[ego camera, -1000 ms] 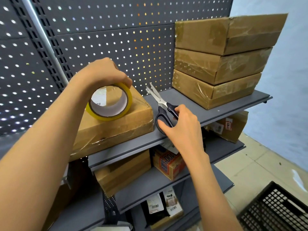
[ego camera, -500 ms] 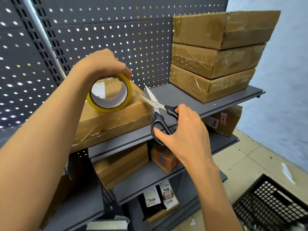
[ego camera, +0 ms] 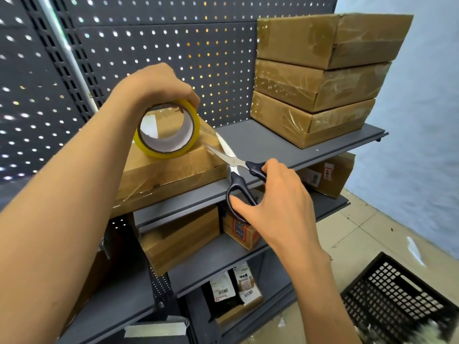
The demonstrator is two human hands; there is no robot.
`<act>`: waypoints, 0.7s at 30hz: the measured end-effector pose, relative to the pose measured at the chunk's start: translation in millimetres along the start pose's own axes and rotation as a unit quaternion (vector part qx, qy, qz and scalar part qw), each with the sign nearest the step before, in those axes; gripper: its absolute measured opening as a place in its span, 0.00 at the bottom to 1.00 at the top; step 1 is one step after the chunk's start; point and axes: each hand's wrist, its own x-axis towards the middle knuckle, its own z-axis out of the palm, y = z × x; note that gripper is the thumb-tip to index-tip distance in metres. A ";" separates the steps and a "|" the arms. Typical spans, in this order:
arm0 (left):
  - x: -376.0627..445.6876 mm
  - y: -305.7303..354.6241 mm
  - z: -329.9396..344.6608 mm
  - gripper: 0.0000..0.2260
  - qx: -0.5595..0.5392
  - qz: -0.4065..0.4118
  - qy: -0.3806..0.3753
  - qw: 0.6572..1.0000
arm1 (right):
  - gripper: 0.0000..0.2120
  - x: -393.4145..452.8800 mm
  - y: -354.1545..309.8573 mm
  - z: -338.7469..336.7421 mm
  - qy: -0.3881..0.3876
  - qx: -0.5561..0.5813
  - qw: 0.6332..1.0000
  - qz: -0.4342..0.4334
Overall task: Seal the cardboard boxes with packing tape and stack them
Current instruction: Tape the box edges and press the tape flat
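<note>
Holding tape roll [ego camera: 167, 132] w/ left hand [ego camera: 154, 85]; right hand [ego camera: 278, 197] scissors [ego camera: 236, 167], blades apparently open.

A dark grey pegboard wall [ego camera: 173, 58] stands behind grey metal shelves [ego camera: 248, 259]. At the right is a pale blue wall [ego camera: 422, 120]. A black plastic crate [ego camera: 397, 299] sits on the beige tiled floor [ego camera: 352, 234].

Four sealed cardboard boxes on the top shelf [ego camera: 260, 140].
Three stacked [ego camera: 320, 78], one apart [ego camera: 171, 175]; one tape roll [ego camera: 167, 130], one pair of scissors [ego camera: 238, 175].
</note>
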 end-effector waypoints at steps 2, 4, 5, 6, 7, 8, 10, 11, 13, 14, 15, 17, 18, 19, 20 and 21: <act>-0.1 -0.5 0.2 0.15 -0.002 0.001 0.002 1.000 | 0.22 4.3 -5.7 1.9 0.000 -0.008 1.000 -0.002; 0.0 -0.2 0.7 0.15 -0.001 0.003 0.005 1.000 | 0.21 10.3 -10.1 2.7 0.003 -0.019 1.000 -0.001; -0.3 0.0 0.8 0.15 -0.001 0.004 0.005 1.000 | 0.21 13.3 -12.0 3.1 0.004 -0.022 1.000 0.000; -0.6 0.2 0.8 0.15 0.000 0.004 0.006 1.000 | 0.21 16.3 -13.7 3.4 0.003 -0.025 1.000 0.001; -0.8 0.3 0.8 0.15 0.000 0.003 0.005 1.000 | 0.20 19.3 -15.1 4.0 0.003 -0.026 1.000 0.003; -1.1 0.6 0.7 0.14 0.000 0.002 0.005 1.000 | 0.20 22.1 -16.3 4.6 0.003 -0.027 1.000 0.004; -1.6 1.3 0.5 0.14 0.002 0.001 0.005 1.000 | 0.19 27.1 -18.8 5.6 0.002 -0.029 1.000 0.007; -1.9 1.6 0.5 0.15 0.003 0.001 0.004 1.000 | 0.19 29.3 -19.9 6.2 0.003 -0.026 1.000 0.007; -2.0 2.1 0.7 0.15 0.004 0.002 0.003 1.000 | 0.19 32.8 -22.3 7.2 0.003 -0.024 1.000 0.007; -2.1 2.4 0.9 0.16 0.004 0.002 0.004 1.000 | 0.19 34.0 -23.1 7.7 0.000 -0.027 1.000 0.007; -2.1 2.7 1.2 0.16 0.003 0.003 0.003 1.000 | 0.19 35.1 -23.7 8.2 -0.001 -0.029 1.000 0.008; -2.3 3.0 1.4 0.16 0.002 0.002 0.003 1.000 | 0.20 36.7 -24.3 7.9 0.002 -0.025 1.000 0.008; -2.4 3.0 1.3 0.16 0.002 0.001 0.002 1.000 | 0.20 37.1 -24.4 7.6 0.001 -0.026 1.000 0.007; -2.3 3.1 1.1 0.16 0.002 -0.001 0.002 1.000 | 0.20 37.5 -24.4 7.2 -0.004 -0.029 1.000 0.007; -2.5 3.2 0.9 0.16 0.002 -0.003 0.003 1.000 | 0.19 37.7 -24.4 7.0 -0.008 -0.031 0.999 0.006; -2.7 3.3 0.9 0.16 0.001 -0.005 0.005 1.000 | 0.19 37.8 -24.4 6.8 -0.010 -0.028 1.000 0.008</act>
